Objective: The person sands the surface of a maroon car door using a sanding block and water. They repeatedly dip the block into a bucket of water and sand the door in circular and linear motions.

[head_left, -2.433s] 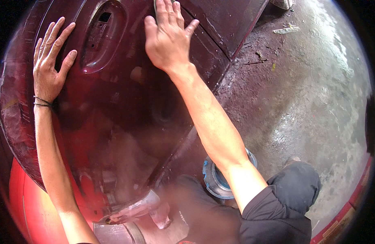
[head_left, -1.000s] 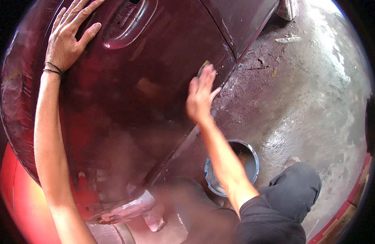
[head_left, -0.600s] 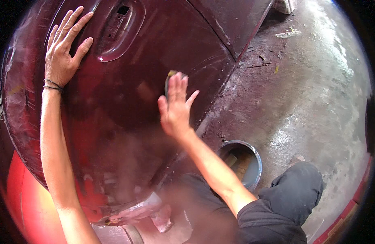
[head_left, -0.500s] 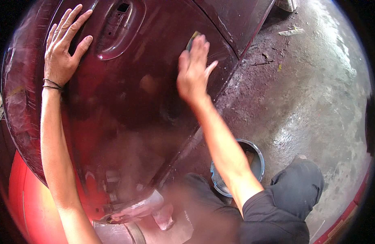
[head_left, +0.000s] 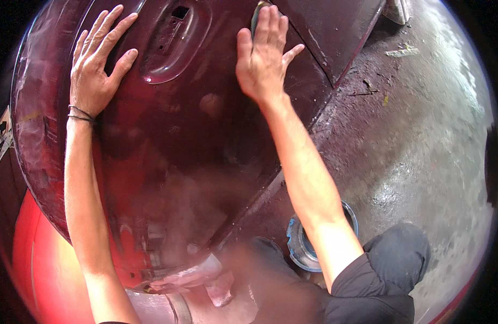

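Observation:
A dark maroon car door with a wet, shiny surface and a recessed handle opening is in front of me. My left hand lies flat on the panel left of that recess, fingers spread, holding nothing. My right hand presses a thin sanding pad against the door near its right-hand seam, to the right of the recess. Most of the pad is hidden under the fingers; only its dark, tan-edged side shows. The little finger sticks out to the right.
A round blue-rimmed bucket stands on the floor, partly behind my right forearm. Wet grey concrete floor with scattered debris lies to the right. A bright red surface is at lower left. Masking paper hangs by the door's lower edge.
My right hand has slid upward along the door with the sanding pad, close to the seam. The left hand stays flat on the panel; the whole view has shifted slightly.

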The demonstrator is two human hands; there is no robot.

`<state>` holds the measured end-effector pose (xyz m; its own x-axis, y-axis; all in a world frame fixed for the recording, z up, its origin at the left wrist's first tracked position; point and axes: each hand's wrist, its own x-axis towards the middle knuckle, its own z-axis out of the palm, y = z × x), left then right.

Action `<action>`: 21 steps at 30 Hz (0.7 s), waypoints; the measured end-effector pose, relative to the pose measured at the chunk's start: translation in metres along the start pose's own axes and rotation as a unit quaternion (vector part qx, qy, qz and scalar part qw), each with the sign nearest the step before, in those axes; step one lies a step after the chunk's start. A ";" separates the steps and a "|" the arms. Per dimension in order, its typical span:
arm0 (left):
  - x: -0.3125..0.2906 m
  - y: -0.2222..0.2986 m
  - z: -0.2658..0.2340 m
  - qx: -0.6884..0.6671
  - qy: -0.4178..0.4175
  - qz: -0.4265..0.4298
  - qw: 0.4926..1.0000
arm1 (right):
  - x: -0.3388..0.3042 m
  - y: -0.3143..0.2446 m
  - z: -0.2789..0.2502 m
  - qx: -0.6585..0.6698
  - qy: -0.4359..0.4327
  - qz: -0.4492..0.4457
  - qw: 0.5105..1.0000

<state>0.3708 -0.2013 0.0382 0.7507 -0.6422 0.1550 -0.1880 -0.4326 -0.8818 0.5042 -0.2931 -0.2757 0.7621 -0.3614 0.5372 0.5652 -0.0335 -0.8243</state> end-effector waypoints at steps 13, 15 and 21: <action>0.004 0.007 -0.006 0.005 -0.001 0.005 1.000 | 0.027 -0.035 0.007 -0.016 0.031 -0.095 0.995; 0.004 0.004 -0.008 -0.006 -0.002 0.009 1.000 | 0.044 -0.035 0.008 -0.056 0.044 -0.095 0.993; -0.001 0.005 -0.003 0.009 0.001 -0.003 1.000 | -0.099 -0.060 0.003 0.025 -0.130 -0.203 0.970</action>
<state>0.3670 -0.2043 0.0344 0.7508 -0.6406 0.1613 -0.1720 -0.4253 -0.8885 0.3959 -0.2521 -0.2788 0.5242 -0.0796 0.8479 0.8448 -0.0766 -0.5295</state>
